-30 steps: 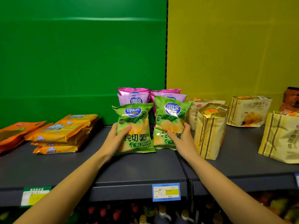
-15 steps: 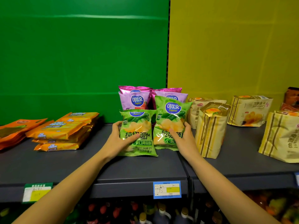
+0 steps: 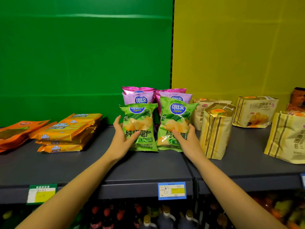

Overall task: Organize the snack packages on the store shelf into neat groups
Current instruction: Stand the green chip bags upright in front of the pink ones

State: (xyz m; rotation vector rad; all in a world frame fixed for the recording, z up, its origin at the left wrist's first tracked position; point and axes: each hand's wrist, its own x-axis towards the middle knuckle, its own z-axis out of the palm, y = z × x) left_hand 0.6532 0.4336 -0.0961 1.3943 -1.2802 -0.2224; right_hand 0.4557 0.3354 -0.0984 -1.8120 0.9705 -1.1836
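Two green chip bags stand side by side on the grey shelf (image 3: pixel 148 167). My left hand (image 3: pixel 121 140) grips the left green bag (image 3: pixel 139 119) by its lower left side, thumb across its front. My right hand (image 3: pixel 187 139) holds the right green bag (image 3: pixel 177 116) at its lower right corner. Directly behind them stand two pink chip bags (image 3: pixel 140 96), mostly hidden by the green ones.
A stack of orange Cal Cheese packs (image 3: pixel 66 131) and orange pouches (image 3: pixel 14 132) lie at the left. Yellow striped bread bags (image 3: pixel 216 129) stand right of my right hand, more at the far right (image 3: pixel 287 136). Bottles fill the shelf below.
The left green bag tipped backward, then came up straighter and closer to the right green bag. My right hand stayed on the right bag.
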